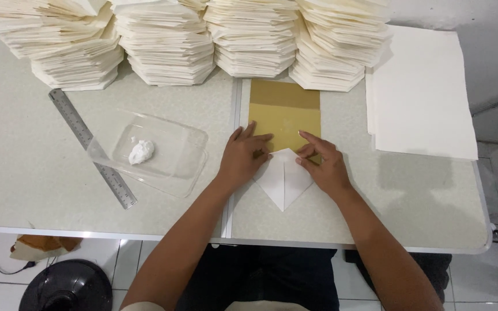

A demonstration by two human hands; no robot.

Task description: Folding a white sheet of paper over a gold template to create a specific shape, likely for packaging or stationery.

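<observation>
A white sheet of paper folded to a point lies on the table, overlapping the near end of a tan cardboard rectangle. My left hand presses flat on the paper's left flap. My right hand pinches and presses the right flap near the centre crease. The paper's point faces me.
Several tall stacks of folded cream paper line the back of the table. A pile of flat white sheets lies at the right. A clear plastic tray with a white lump and a metal ruler sit at the left.
</observation>
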